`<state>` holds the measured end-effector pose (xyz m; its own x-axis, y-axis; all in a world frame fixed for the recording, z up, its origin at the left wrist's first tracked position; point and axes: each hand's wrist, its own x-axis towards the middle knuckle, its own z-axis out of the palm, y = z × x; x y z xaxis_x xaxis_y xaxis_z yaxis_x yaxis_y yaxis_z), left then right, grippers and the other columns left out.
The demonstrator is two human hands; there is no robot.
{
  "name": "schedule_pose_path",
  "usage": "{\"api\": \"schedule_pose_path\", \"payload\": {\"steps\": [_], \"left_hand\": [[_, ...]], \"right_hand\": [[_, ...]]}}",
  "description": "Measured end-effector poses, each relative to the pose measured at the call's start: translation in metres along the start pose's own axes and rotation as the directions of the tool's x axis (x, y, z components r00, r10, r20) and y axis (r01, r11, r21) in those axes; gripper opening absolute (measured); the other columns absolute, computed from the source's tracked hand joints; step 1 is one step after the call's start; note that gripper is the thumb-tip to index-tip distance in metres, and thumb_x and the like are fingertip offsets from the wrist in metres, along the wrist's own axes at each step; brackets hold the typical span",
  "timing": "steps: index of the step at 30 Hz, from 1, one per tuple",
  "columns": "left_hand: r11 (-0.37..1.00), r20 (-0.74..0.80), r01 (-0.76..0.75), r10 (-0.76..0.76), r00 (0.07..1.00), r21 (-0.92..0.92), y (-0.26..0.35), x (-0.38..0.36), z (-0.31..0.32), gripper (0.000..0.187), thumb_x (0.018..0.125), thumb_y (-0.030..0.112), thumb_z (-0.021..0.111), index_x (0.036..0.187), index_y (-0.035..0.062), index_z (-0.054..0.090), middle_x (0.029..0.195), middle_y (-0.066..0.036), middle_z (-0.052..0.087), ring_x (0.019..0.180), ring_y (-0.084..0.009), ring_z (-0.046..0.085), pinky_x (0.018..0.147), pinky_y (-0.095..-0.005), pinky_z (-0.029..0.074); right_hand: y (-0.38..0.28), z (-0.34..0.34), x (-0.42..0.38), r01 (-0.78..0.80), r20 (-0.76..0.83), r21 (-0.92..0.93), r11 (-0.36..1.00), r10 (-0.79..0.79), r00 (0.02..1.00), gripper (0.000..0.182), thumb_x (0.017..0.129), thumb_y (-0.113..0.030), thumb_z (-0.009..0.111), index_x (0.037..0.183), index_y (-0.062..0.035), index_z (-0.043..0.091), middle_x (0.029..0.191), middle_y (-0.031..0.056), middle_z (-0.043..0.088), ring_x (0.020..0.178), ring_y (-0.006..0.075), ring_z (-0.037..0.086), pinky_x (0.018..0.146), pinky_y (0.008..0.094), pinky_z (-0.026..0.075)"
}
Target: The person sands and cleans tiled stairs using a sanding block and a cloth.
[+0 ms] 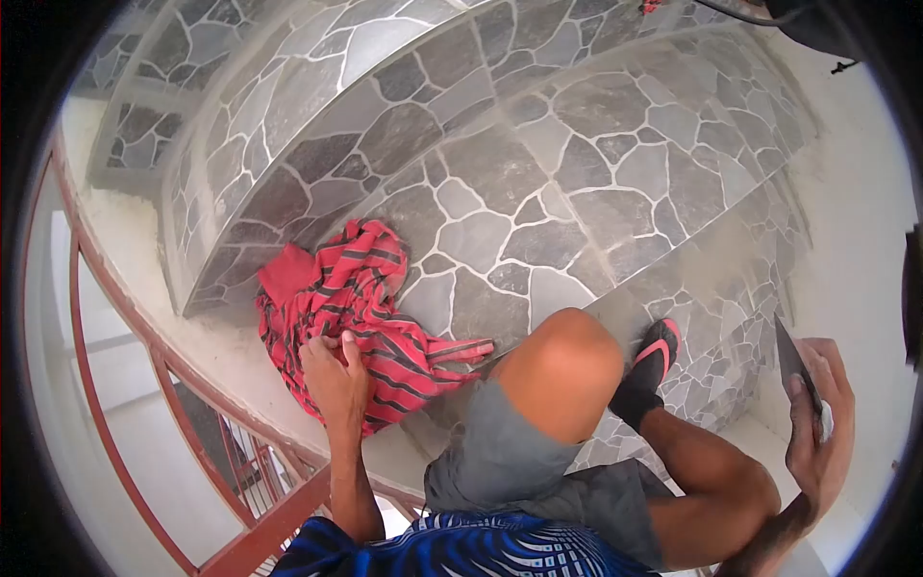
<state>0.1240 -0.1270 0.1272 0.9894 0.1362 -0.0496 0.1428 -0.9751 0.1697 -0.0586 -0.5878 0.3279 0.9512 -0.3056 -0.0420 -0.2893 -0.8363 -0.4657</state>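
Note:
A crumpled red cloth with dark stripes (385,361), perhaps a shirt, lies on the stone-patterned step at the left. On its near part rests my left hand (334,375), fingers curled in and thumb up, closed on the fabric as far as I can see. Away at the far right, my right hand (825,409) is closed around a thin, flat, dark blade like a scraper (790,351). The blade's tip points up and away from me; its handle is mostly hidden in the palm, where something whitish shows.
Curved steps with grey stone-patterned tiles (500,173) rise ahead. A reddish-brown railing (106,327) runs along the left, a white wall (856,192) along the right. My foot in a pink-strapped flip-flop (659,351) stands on a lower step. A dark object (817,24) hangs at top right.

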Motion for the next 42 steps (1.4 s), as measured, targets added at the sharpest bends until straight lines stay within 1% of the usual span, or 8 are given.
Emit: {"api": "schedule_pose_path", "payload": {"steps": [5, 10, 16, 19, 22, 27, 36, 42], "left_hand": [[0.978, -0.44, -0.121, 0.184, 0.879, 0.168, -0.013, 0.041, 0.038, 0.079, 0.098, 0.048, 0.062, 0.14, -0.0147, 0.041, 0.136, -0.036, 0.049, 0.128, -0.0471, 0.05, 0.109, -0.0492, 0.041], [0.971, -0.117, 0.227, -0.235, 0.965, -0.078, 0.037, 0.11, 0.033, 0.051, 0.096, 0.037, 0.063, 0.134, 0.0027, 0.062, 0.142, -0.03, 0.051, 0.124, -0.0492, 0.055, 0.107, -0.0537, 0.043], [0.732, 0.204, -0.621, 0.677, 0.707, -0.28, 0.05, 0.09, 0.032, 0.033, 0.088, 0.027, 0.067, 0.113, 0.0065, 0.075, 0.13, -0.016, 0.062, 0.115, -0.0438, 0.06, 0.098, -0.0547, 0.047], [0.715, 0.32, -0.697, 0.648, 0.691, 0.056, 0.04, 0.088, -0.023, 0.039, 0.092, 0.032, 0.066, 0.122, 0.0071, 0.071, 0.129, -0.02, 0.062, 0.12, -0.0425, 0.057, 0.1, -0.0551, 0.045], [0.974, -0.007, -0.223, 0.223, 0.975, 0.047, 0.025, 0.074, 0.005, 0.055, 0.097, 0.041, 0.063, 0.137, 0.0034, 0.06, 0.133, -0.029, 0.056, 0.127, -0.0461, 0.051, 0.104, -0.0577, 0.041], [0.963, -0.089, -0.269, 0.27, 0.959, 0.024, 0.035, 0.071, 0.1, 0.083, 0.096, 0.054, 0.061, 0.148, -0.0076, 0.04, 0.143, -0.041, 0.043, 0.133, -0.0539, 0.043, 0.111, -0.0611, 0.034], [0.207, -0.076, -0.937, 0.969, 0.237, -0.282, 0.359, 0.155, 0.157, 0.082, 0.094, 0.058, 0.058, 0.152, 0.0018, 0.043, 0.159, -0.028, 0.035, 0.151, -0.0447, 0.027, 0.124, -0.0527, 0.022], [0.313, -0.065, -0.845, 0.924, 0.376, -0.434, 0.274, 0.148, 0.136, 0.085, 0.094, 0.047, 0.064, 0.154, -0.0057, 0.035, 0.163, -0.026, 0.032, 0.153, -0.0401, 0.027, 0.124, -0.0476, 0.025]], "right_hand": [[-0.003, -0.004, 0.003, -0.063, 0.075, 0.007, 0.998, 0.062, 0.995, 0.031, 0.097, 0.01, 0.051, 0.126, 0.0038, 0.06, 0.111, 0.0189, 0.061, 0.097, 0.0292, 0.06, 0.087, 0.033, 0.048], [0.002, -0.004, 0.001, -0.03, 0.067, 0.003, 1.0, 0.03, 0.997, 0.031, 0.097, 0.01, 0.051, 0.126, 0.0038, 0.059, 0.112, 0.0193, 0.061, 0.097, 0.0299, 0.06, 0.086, 0.0331, 0.048], [0.004, -0.005, -0.003, 0.019, 0.032, 0.0, 1.0, -0.019, 0.999, 0.032, 0.096, 0.01, 0.05, 0.126, 0.0027, 0.06, 0.112, 0.019, 0.061, 0.098, 0.0312, 0.06, 0.088, 0.0333, 0.047], [0.007, -0.006, -0.003, 0.005, 0.032, -0.008, 1.0, -0.005, 0.999, 0.032, 0.096, 0.011, 0.05, 0.126, 0.0024, 0.06, 0.112, 0.0192, 0.061, 0.098, 0.0317, 0.06, 0.088, 0.0333, 0.047], [0.012, -0.006, -0.004, -0.018, 0.051, 0.004, 1.0, 0.018, 0.999, 0.032, 0.097, 0.01, 0.05, 0.126, 0.0023, 0.059, 0.113, 0.0196, 0.061, 0.099, 0.0322, 0.061, 0.089, 0.0337, 0.047], [0.029, -0.005, -0.018, -0.031, -0.01, -0.037, 0.999, 0.031, 0.999, 0.031, 0.098, 0.009, 0.05, 0.127, 0.0027, 0.059, 0.113, 0.0207, 0.061, 0.098, 0.0329, 0.061, 0.09, 0.0347, 0.047], [0.006, -0.006, -0.01, -0.083, -0.025, -0.061, 0.995, 0.082, 0.996, 0.035, 0.094, 0.013, 0.053, 0.127, 0.0028, 0.06, 0.11, 0.0198, 0.062, 0.096, 0.0322, 0.061, 0.089, 0.0335, 0.048], [0.013, 0.008, -0.016, -0.001, -0.04, -0.172, 0.985, -0.006, 0.999, 0.038, 0.091, 0.015, 0.055, 0.126, 0.001, 0.061, 0.111, 0.0181, 0.063, 0.096, 0.0306, 0.062, 0.088, 0.0331, 0.049]]}}
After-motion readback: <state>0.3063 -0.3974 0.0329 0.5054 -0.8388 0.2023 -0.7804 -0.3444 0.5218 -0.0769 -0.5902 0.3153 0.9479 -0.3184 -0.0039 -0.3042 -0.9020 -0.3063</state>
